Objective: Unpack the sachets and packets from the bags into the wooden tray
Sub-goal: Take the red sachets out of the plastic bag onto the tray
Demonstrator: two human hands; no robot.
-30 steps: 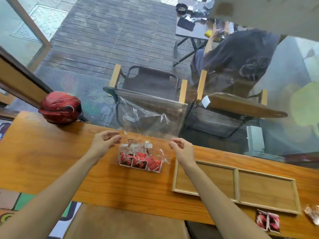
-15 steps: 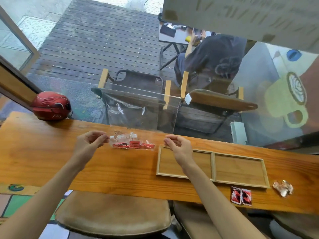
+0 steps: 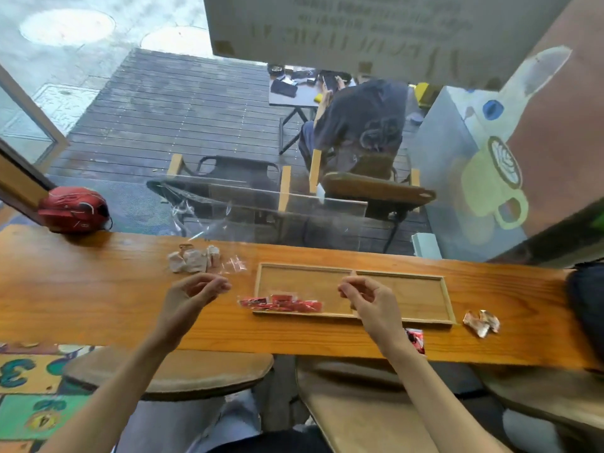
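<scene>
My left hand point(image 3: 196, 291) and my right hand point(image 3: 367, 297) each pinch a corner of a clear plastic bag point(image 3: 261, 220). The bag stands up above the counter and looks empty. Several red sachets point(image 3: 282, 302) lie in a heap across the near-left rim of the two-part wooden tray point(image 3: 447, 297), partly in its left compartment. A few pale sachets point(image 3: 192, 259) lie on the counter left of the tray, beyond my left hand.
A red helmet point(image 3: 73, 209) sits at the counter's far left. Right of the tray lies a crumpled wrapper point(image 3: 482, 322). A red sachet pair point(image 3: 415, 338) lies by my right wrist. A dark bag point(image 3: 588, 302) is at the right edge. Glass stands behind the counter, stools below.
The red sachets have dropped out of the bag onto the tray's near-left rim. The pale sachets now lie on the counter. Both hands came nearer and to the right with the bag.
</scene>
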